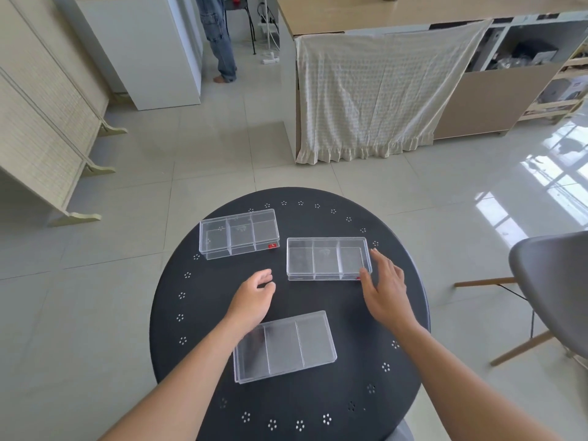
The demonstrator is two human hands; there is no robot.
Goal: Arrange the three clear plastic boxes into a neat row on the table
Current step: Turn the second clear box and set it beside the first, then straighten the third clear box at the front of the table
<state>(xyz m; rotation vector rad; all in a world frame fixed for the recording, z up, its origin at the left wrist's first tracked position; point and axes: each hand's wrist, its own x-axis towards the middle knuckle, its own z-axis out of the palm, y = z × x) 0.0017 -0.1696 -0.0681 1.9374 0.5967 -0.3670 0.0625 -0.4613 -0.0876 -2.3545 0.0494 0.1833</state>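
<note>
Head view: three clear boxes (328,258), seemingly light, rigid, slick; right hand (383,283) open against one's end, left hand (254,297) loosely curled, empty.

One camera sits on the person's head and looks forward and down, close over the round black table (318,402), with the floor, a grey chair (553,281) and a far counter (413,14) behind.
</note>
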